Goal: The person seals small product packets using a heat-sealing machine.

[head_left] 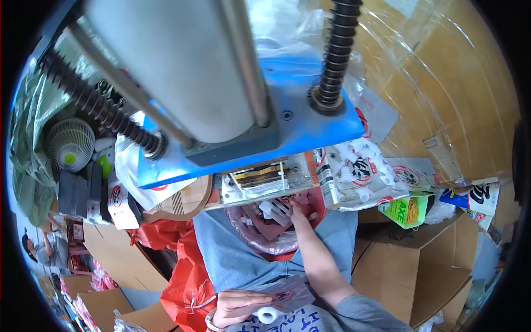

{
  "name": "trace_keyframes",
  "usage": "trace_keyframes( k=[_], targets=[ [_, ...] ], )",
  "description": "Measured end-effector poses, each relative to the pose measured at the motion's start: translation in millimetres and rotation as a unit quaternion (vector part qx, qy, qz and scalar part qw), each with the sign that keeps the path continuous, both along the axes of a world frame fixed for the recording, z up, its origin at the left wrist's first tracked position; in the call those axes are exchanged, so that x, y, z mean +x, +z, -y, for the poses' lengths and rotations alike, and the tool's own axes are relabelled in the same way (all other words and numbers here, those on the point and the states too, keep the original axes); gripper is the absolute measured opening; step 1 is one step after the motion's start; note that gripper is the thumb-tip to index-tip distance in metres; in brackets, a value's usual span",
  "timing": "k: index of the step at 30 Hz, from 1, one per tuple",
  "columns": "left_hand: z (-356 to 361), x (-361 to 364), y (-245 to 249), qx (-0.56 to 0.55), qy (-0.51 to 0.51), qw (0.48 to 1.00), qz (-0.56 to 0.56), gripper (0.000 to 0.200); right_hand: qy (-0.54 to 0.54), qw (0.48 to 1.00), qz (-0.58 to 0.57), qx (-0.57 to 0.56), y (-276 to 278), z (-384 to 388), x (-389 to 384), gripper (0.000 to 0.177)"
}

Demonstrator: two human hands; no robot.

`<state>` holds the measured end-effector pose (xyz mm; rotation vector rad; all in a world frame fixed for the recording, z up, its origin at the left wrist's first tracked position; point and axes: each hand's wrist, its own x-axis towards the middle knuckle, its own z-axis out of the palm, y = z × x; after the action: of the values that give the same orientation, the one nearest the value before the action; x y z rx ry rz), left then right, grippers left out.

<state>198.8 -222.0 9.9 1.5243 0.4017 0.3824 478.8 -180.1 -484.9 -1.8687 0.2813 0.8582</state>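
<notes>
1. Head view, left hand: it rests low against the wearer's shirt front, its fingers close together and stretched along a translucent printed sheet. They seem to have hold of it, though I can't make out the thumb. A white round-ended piece shows just beside those fingertips, on the side nearer the body.

2. Same view, the sheet's lie: its long axis runs roughly crosswise over the lap, its free end stretching past the left fingertips towards the right forearm. The left hand is plainly the nearer one.

3. Same view, right hand: it reaches well forward between the knees, down into the pink basin, at the right side of a heap of printed pieces. The white part in that heap lies just left of the fingers, slanted. Whether they are pinched on anything, I can't tell.

4. Same view, what it hinges on, I'd judge: the sheet lies back towards the body, well apart from the right fingers, while the heap is right at them. The press's blue plate stands beyond both.
</notes>
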Motion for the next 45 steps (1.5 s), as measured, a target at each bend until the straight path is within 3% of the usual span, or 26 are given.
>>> trace_keyframes(
  k=[1, 2, 9, 10, 12, 14, 16, 20, 22, 25, 27, 29, 30, 32, 43, 45],
  targets=[
    [0.7, -6.2, -8.1, -0.005, 0.004, 1.0, 0.006, 0.044, -0.046, 0.997, 0.053, 0.032, -8.0, -1.6, -7.6, 0.085],
    [0.8, -10.5, -19.1, -0.01, 0.008, 1.0, 0.011, 0.045, -0.184, 0.971, 0.132, 0.078, -19.0, -11.6, -13.2, 0.041],
    [2.2, -2.8, -16.6, -0.028, 0.013, 0.999, 0.023, 0.035, -0.12, 0.978, 0.112, 0.131, 18.1, -7.0, -23.1, 0.049],
    [1.8, -0.1, -14.2, -0.026, 0.009, 0.999, 0.025, 0.035, -0.15, 0.965, 0.075, 0.199, 41.1, -7.1, -31.5, 0.064],
    [2.3, 4.6, -8.3, 0.009, 0.004, 1.0, 0.0, 0.031, -0.098, 0.974, -0.044, 0.2, 96.9, -3.2, -39.3, 0.073],
    [6.7, 5.6, -7.2, 0.007, -0.002, 1.0, -0.01, 0.03, -0.098, 0.965, -0.044, 0.24, 85.9, -8.8, -38.3, 0.071],
    [9.6, 11.7, -6.6, 0.002, 0.021, 1.0, 0.009, 0.028, -0.043, 0.939, -0.224, 0.257, 82.6, -12.9, -28.6, 0.066],
    [15.6, 0.3, -11.8, 0.04, 0.092, 0.994, -0.035, 0.017, -0.082, 0.929, -0.205, 0.297, 83.3, -19.9, -30.0, 0.052],
    [21.2, -14.3, -16.9, 0.063, 0.146, 0.985, -0.068, 0.01, -0.088, 0.939, -0.129, 0.305, 94.8, -11.5, -36.5, 0.038],
    [31.3, -39.4, -29.6, 0.068, 0.208, 0.969, -0.116, 0.009, -0.028, 0.914, -0.258, 0.313, 180.9, 48.1, -42.4, 0.036],
    [23.7, -45.4, -31.2, 0.055, 0.216, 0.967, -0.125, 0.013, -0.002, 0.89, -0.224, 0.398, 262.7, 92.5, -55.7, 0.039],
    [9.4, -38.8, -17.1, 0.083, 0.108, 0.99, -0.025, 0.018, 0.04, 0.885, -0.235, 0.401, 287.7, 133.0, -59.3, 0.052],
    [4.5, -32.7, -7.8, 0.097, 0.054, 0.993, 0.025, 0.02, 0.055, 0.897, -0.227, 0.377, 292.7, 151.6, -61.2, 0.051],
    [5.2, -18.0, 10.4, 0.048, 0.054, 0.993, 0.092, 0.025, 0.06, 0.91, -0.2, 0.359, 300.3, 177.3, -70.0, 0.044],
    [-22.8, -9.5, 11.7, 0.216, -0.142, 0.936, 0.238, 0.034, 0.107, 0.898, -0.141, 0.404, 344.3, 203.6, -78.8, 0.028],
    [-13.5, -10.9, 13.3, 0.18, -0.111, 0.954, 0.213, 0.033, 0.102, 0.901, -0.135, 0.399, 347.7, 202.4, -79.5, 0.027]
  ],
)
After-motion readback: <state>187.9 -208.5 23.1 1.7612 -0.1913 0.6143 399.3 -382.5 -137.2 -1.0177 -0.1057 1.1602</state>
